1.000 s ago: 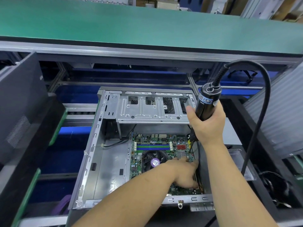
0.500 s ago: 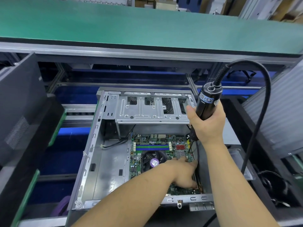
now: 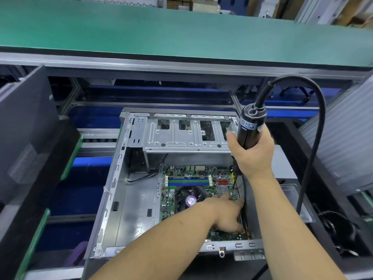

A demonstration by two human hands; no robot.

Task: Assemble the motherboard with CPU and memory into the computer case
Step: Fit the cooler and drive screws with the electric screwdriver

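Two bare forearms enter from the bottom of the frame, sleeveless as far as visible. The left hand (image 3: 228, 214) and right hand (image 3: 252, 156) wear no gloves, rings or watch.

I can't see the left hand (image 3: 228, 215) fingertips, hidden at the motherboard (image 3: 181, 172) 4 o'clock edge | screwdriver (image 3: 249, 130) bit tip too small to tell | cable (image 3: 314, 138) lower end hidden behind my right forearm

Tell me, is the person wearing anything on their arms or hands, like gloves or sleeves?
No. Both forearms are bare as far as the picture shows, with no sleeves in view. The left hand and the right hand have no gloves, and I can see no watch, ring or wrist strap on either.
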